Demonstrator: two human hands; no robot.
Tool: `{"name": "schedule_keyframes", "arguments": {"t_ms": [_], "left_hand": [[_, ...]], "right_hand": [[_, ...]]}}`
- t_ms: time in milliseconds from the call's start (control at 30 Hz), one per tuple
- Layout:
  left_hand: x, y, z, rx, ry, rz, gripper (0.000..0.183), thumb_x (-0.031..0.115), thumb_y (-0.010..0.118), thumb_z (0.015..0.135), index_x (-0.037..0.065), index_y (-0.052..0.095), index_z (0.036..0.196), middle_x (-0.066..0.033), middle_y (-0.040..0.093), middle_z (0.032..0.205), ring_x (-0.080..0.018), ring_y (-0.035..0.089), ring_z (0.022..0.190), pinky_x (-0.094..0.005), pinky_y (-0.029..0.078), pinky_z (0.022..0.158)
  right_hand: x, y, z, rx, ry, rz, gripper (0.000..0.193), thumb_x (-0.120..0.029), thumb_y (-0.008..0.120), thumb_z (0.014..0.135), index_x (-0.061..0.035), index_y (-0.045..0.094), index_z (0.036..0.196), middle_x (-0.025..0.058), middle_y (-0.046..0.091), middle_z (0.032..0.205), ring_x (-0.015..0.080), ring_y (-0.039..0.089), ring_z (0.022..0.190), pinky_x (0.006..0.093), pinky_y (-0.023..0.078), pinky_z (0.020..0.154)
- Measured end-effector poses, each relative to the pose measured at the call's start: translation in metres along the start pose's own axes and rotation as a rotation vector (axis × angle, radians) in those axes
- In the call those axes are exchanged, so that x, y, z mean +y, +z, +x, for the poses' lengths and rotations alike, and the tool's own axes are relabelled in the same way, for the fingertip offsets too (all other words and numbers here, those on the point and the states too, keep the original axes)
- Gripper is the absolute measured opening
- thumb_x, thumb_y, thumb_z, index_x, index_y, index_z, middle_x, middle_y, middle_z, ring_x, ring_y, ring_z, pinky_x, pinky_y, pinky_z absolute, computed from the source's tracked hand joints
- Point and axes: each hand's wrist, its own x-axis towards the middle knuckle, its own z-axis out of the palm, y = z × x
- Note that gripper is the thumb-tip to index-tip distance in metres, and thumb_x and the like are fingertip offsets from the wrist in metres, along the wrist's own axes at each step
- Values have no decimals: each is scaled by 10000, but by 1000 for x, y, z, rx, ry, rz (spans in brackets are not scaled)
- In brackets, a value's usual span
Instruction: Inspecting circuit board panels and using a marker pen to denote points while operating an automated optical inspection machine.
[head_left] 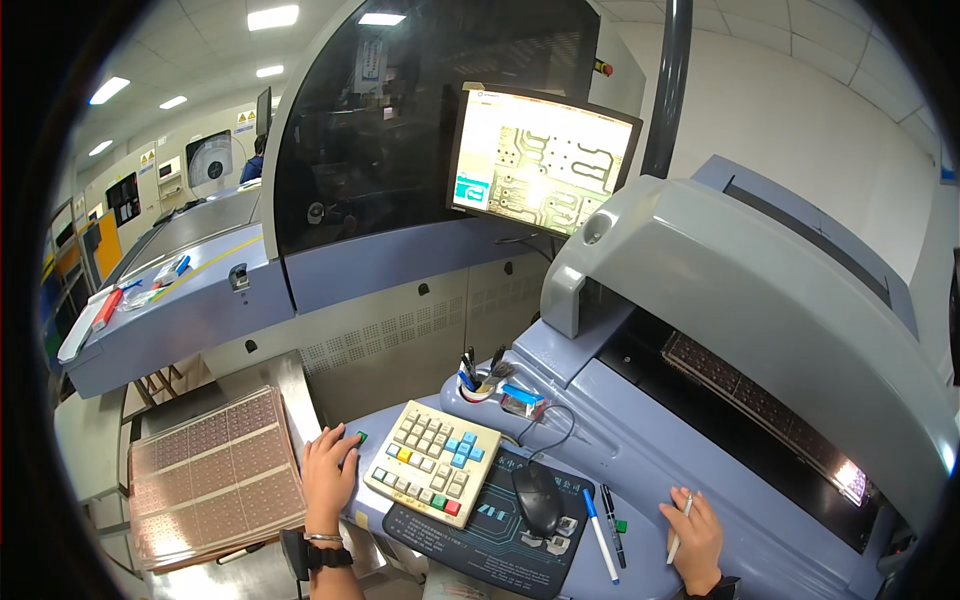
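My left hand (328, 468) lies flat with its fingers stretched out, left of a cream keypad (434, 462) with coloured keys. Its fingertips reach a small green button (361, 437) on the blue console. My right hand (697, 535) is closed around a slim, light-coloured pen-like stick (681, 527), held above the console's right side. Between the hands, a black mouse (538, 498) sits on a dark mouse pad (490, 560). A white marker with a blue cap (601, 535) and a black pen (612, 525) lie nearer my right hand.
A stack of copper-coloured circuit panels (215, 480) rests on a metal table at left. Under the grey machine hood (740, 270) at right lies another panel (745, 395). A monitor (545, 158) shows magnified circuit traces. A pen cup (476, 388) stands behind the keypad.
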Motion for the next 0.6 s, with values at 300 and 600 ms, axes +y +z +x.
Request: {"name": "schedule_keyframes", "arguments": {"t_ms": [300,600], "left_hand": [[0,-2,-1,-7,-3,5,260,183,626,893,177,726,1132,-91,605,1342,-320,494,1306,-495,305,1130],[-3,1,-1,-11,0,-4,256,192,622,898,182,725,1132,-89,603,1344,-321,486,1314,-517,295,1132]], "right_hand": [[-2,-1,1,0,-2,-1,263,31,640,724,-75,697,957,123,706,1096,324,650,1075,473,507,975],[9,-1,-7,41,95,211,234,-11,613,833,-52,686,1051,145,703,1097,334,665,1037,462,513,958]]}}
